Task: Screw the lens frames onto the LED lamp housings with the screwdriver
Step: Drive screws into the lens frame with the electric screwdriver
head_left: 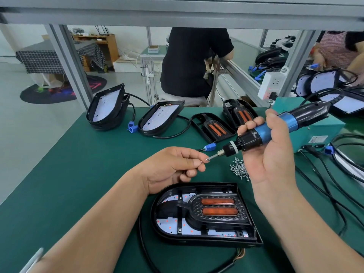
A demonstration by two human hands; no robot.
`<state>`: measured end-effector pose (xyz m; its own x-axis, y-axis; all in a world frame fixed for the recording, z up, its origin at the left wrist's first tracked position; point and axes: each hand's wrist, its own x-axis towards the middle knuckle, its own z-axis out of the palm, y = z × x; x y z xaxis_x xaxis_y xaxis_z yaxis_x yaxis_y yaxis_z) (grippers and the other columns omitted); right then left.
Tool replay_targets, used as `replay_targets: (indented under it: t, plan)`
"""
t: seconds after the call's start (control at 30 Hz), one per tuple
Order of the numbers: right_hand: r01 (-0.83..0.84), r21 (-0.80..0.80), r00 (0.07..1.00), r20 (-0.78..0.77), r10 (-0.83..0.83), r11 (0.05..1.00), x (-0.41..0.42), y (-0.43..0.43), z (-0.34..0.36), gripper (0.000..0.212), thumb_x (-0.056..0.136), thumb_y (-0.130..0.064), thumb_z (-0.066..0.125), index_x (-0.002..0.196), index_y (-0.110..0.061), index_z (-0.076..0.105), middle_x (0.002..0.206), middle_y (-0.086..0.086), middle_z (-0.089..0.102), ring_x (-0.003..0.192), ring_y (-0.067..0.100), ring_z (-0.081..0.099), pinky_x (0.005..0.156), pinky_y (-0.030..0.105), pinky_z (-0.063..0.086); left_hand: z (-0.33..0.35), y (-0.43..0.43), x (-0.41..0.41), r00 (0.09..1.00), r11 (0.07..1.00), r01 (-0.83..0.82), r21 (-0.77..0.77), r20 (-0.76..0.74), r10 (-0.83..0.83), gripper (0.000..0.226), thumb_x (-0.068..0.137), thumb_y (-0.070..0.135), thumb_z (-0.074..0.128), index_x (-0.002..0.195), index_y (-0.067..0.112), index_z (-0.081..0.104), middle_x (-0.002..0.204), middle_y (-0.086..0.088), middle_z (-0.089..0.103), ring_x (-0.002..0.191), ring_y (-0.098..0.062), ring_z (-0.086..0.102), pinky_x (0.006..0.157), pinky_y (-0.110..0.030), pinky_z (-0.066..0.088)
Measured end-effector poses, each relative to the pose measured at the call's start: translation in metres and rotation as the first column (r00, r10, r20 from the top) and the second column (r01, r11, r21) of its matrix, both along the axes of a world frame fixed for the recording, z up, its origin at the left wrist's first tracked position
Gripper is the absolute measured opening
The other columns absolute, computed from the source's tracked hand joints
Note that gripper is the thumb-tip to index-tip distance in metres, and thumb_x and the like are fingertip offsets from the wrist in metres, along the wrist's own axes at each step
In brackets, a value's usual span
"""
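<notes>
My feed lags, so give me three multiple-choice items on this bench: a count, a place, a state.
1. Orange strips on the near lamp? A) one B) two C) four
2. The screw pile lies: A) inside that lamp B) on a shelf C) on the mat by the right hand
3. The left hand: A) lies flat B) pinches a screw at the screwdriver tip C) grips a cable
B: two strips show side by side. C: screws lie loose beside that hand. B: thumb and finger meet at the tip.
</notes>
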<state>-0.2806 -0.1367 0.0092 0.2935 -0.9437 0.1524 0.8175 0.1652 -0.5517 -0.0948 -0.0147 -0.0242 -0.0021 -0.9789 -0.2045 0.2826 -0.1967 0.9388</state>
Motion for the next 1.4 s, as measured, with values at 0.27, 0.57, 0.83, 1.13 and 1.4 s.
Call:
replay_targets:
  t: [0.27,0.57,0.83,1.13,1.4]
  plan:
    - [-0.006,-0.016,1.0,-0.008,0.006,1.0,0.0,0.0022,0.0002,0.008,0.104,-0.01,0.06,0.109,-0.015,0.058,0.085,0.002,0.057,0.074,0.017,0.06,0.079,0.036,0.057,0.0015,0.0009,-0.0014,1.0,1.0,0.01,0.004,0.01,-0.01,0.022,0.101,-0.006,0.057,0.11,0.003,0.075,0.092,-0.01,0.073,0.063,-0.009,0.053,0.051,-0.014,0.041]
    - [-0.018,-0.018,1.0,-0.01,0.017,1.0,0.0001,0.0031,0.0006,0.008,0.104,-0.009,0.059,0.108,-0.015,0.059,0.085,0.002,0.057,0.075,0.018,0.059,0.079,0.035,0.057,0.0036,0.0025,-0.0025,1.0,1.0,0.02,0.005,0.022,-0.02,0.021,0.101,-0.006,0.056,0.112,0.003,0.072,0.091,-0.01,0.072,0.064,-0.009,0.053,0.051,-0.014,0.042]
    - [-0.03,-0.05,0.999,-0.039,0.028,0.998,0.0008,0.0029,-0.0014,0.012,0.103,-0.009,0.06,0.113,-0.015,0.057,0.086,0.002,0.056,0.076,0.018,0.058,0.079,0.036,0.056,0.0021,0.0016,-0.0012,0.999,0.999,0.041,-0.006,0.009,-0.041,0.021,0.101,-0.005,0.057,0.112,0.003,0.073,0.091,-0.009,0.072,0.064,-0.008,0.053,0.052,-0.014,0.043]
    - [0.009,-0.069,0.992,-0.127,-0.018,0.998,0.0055,0.0046,-0.0046,0.012,0.103,-0.019,0.069,0.108,-0.017,0.057,0.089,0.001,0.059,0.079,0.017,0.061,0.087,0.038,0.056,-0.003,0.0009,0.0019,1.0,1.0,-0.018,-0.026,0.012,0.018,0.02,0.096,-0.006,0.064,0.107,0.006,0.075,0.09,-0.015,0.074,0.062,-0.009,0.055,0.052,-0.014,0.042]
    - [0.048,0.1,0.996,-0.077,-0.04,0.994,0.0055,0.0015,-0.008,0.016,0.103,-0.019,0.071,0.109,-0.011,0.059,0.086,0.004,0.06,0.075,0.019,0.062,0.082,0.038,0.058,-0.003,0.0001,0.0019,1.0,0.999,0.007,-0.033,-0.009,-0.007,0.028,0.093,0.0,0.065,0.12,-0.002,0.07,0.094,-0.016,0.071,0.065,-0.011,0.054,0.054,-0.017,0.043]
